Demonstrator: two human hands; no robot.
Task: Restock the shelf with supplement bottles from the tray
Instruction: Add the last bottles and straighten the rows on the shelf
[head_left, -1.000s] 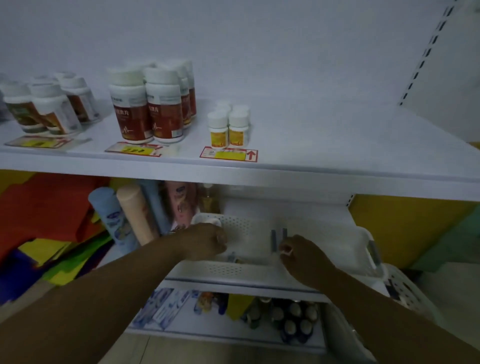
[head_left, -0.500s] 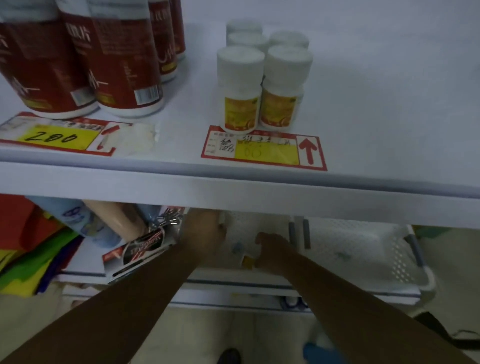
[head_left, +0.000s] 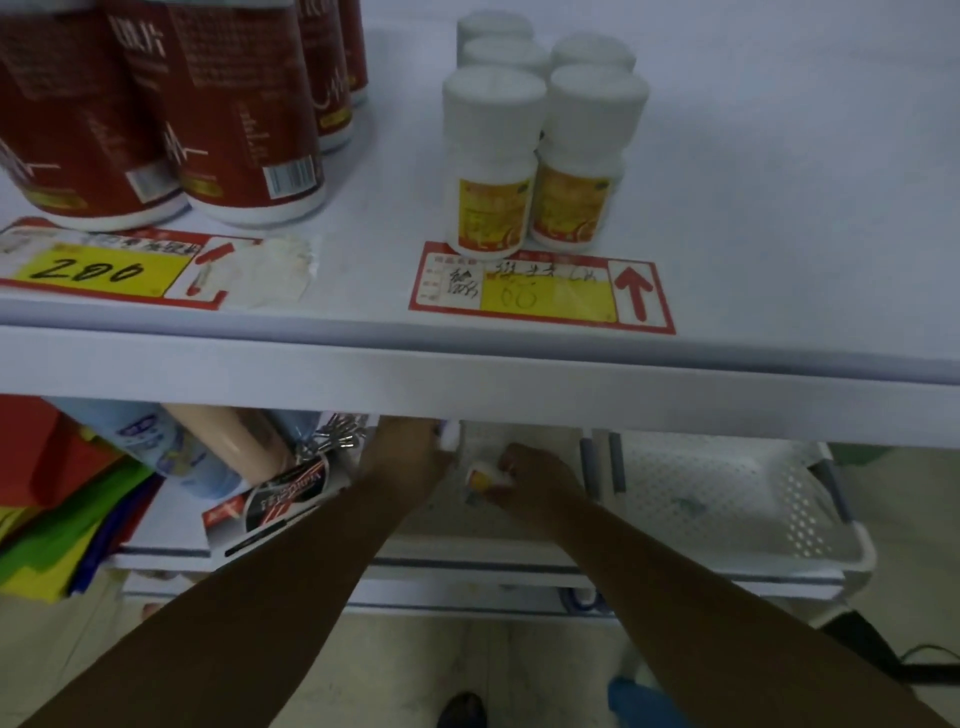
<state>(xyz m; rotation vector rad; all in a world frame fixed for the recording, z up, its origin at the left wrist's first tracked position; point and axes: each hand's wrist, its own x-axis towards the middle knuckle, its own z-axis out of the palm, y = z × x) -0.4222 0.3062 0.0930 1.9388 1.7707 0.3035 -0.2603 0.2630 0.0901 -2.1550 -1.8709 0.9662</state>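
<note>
Under the lip of a white shelf (head_left: 467, 364), a person reached both bare arms into a perforated white tray (head_left: 727, 499) on the level below to fetch supplement bottles. The right hand (head_left: 524, 475) was closed around a small white bottle with a yellow label (head_left: 485, 477), lying low in the tray's left part; the left hand (head_left: 410, 447) sat just beside it, its fingers (head_left: 439, 441) curled against something white at the shelf's underside, though whether it gripped a second bottle could not be told. Above, five matching yellow-label bottles (head_left: 493, 171) stood clustered behind a red-and-yellow price tag (head_left: 540, 291), with larger red-label bottles (head_left: 244, 114) to their left. The job looked to be at the pick-up stage. Done well, the lift would clear the shelf's front edge before rising, since the overhang sat directly above the hands; the bottle would best be turned upright, label forward, and set down touching the cluster on the open surface to its right, without nudging the front pair over.
</note>
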